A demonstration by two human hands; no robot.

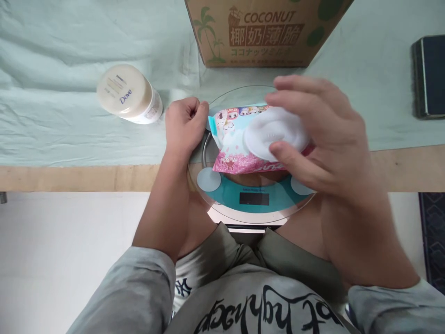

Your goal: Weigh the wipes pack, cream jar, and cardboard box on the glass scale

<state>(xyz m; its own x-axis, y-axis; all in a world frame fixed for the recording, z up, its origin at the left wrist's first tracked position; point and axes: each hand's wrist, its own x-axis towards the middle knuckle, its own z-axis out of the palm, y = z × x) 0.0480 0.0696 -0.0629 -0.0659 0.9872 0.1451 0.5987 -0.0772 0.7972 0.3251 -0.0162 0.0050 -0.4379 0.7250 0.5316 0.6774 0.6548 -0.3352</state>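
Observation:
A packet of wet wipes (234, 139) with a white oval lid (267, 132) lies on a round glass scale (222, 200). My right hand (330, 125) is over the packet's right end, slightly blurred, with fingers and thumb spread apart on either side of the lid. The thumb tip overlaps the lid in view; whether it touches cannot be made out. Curled into a loose fist, my left hand (185, 124) rests at the scale's left edge, its thumb close to the packet's left end. I see nothing in that fist. The scale's display (254, 199) is dark.
Left of my left hand stands a Dove tub (130, 95). A cardboard box (267, 35) printed COCONUT is behind the scale. At the far right lies a dark rectangular object (433, 76). The scale juts past the table's wooden front edge (104, 178), over my lap.

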